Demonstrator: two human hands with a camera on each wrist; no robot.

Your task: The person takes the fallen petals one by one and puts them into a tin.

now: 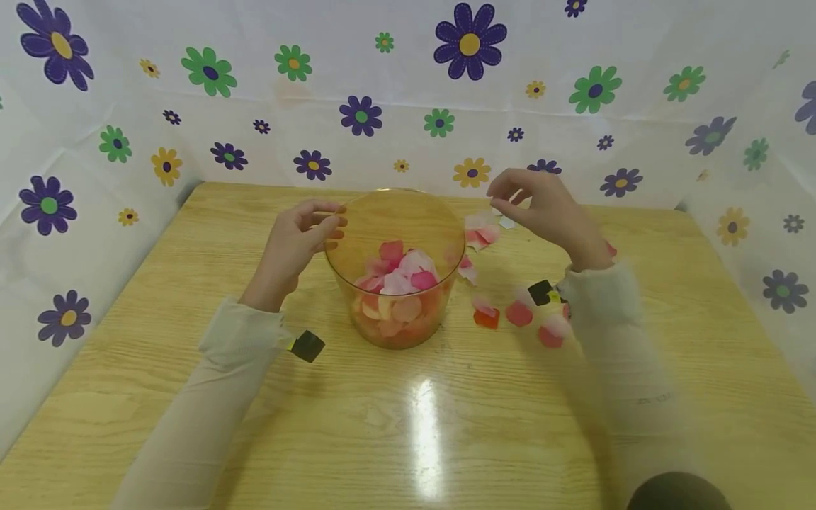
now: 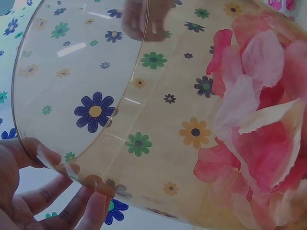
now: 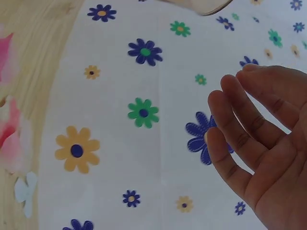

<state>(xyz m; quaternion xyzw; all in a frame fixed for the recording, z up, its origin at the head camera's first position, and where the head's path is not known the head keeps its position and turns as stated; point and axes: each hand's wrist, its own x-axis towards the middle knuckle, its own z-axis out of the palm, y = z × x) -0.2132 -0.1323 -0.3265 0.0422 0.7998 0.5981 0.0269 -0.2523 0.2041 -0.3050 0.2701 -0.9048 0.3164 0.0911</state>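
Note:
A transparent amber tub (image 1: 398,338) stands upright on the table, with pink, white and red artificial petals (image 2: 261,115) heaped in its lower part. At its left rim, my left hand (image 1: 298,234) holds the edge between thumb and fingers; the left wrist view shows the thumb (image 2: 45,154) at the rim. My right hand (image 1: 535,205) is raised to the right of the tub, above loose petals (image 1: 481,232). Its fingers (image 3: 235,110) are gently bent, and nothing shows in the palm in the right wrist view.
More petals (image 1: 519,313) lie scattered on the wooden table (image 1: 357,425) right of the tub. White cloth (image 1: 408,85) with printed flowers encloses the back and sides. Small black squares (image 1: 308,346) show beside both wrists. A dark round shape (image 1: 678,492) is at the lower right.

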